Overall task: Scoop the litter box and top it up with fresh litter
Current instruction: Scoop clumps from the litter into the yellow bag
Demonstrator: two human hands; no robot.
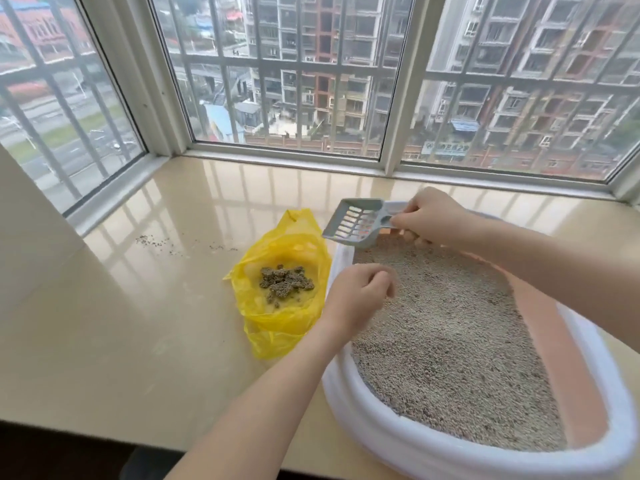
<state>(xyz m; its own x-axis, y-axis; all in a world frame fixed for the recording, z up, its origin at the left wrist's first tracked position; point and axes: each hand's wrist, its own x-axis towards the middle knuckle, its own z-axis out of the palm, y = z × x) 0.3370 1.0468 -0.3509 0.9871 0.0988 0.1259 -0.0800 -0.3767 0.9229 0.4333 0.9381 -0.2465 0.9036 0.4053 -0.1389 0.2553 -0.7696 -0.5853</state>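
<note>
Head view: my right hand (431, 216) grips the grey scoop (356, 220) at frame centre, above the litter box (367, 407) lower right. Left hand (360, 292) hovers over the litter, fingers curled, seemingly empty. Clumps sit in the yellow bag (277, 327) beside it.

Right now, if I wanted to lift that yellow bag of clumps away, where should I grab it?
Probably by the loose rim of the yellow bag, gathered from the far end, where a handle loop sticks up. The bag lies open and flat on the sill, with the clumps in the middle, so pulling one side alone may spill them. The left hand hovers closest.
</note>
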